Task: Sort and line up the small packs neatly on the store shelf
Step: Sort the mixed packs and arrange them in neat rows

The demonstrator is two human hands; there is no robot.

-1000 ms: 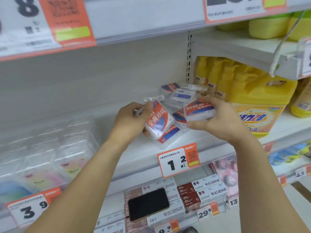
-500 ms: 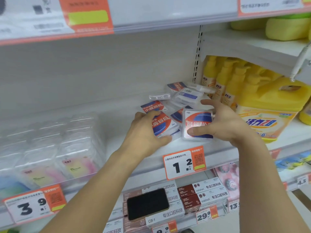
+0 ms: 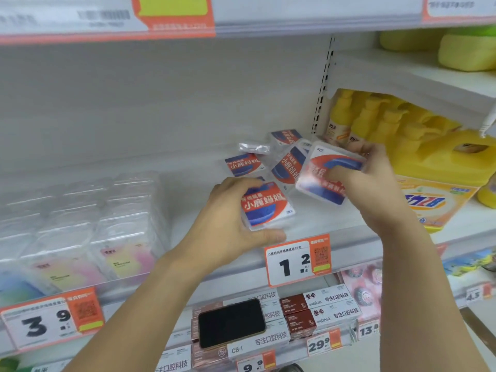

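As clear rigid plastic cases, the small red-and-blue labelled packs [image 3: 288,167] above the orange 1.2 price tag [image 3: 297,260] look light, slick: left hand [image 3: 230,224] clasps one [image 3: 265,206] by its edges, right hand [image 3: 367,181] pinches another [image 3: 326,175].

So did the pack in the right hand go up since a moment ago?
Yes. The pack in the right hand was standing near the 1.2 price tag; now it's lifted higher and tilted.
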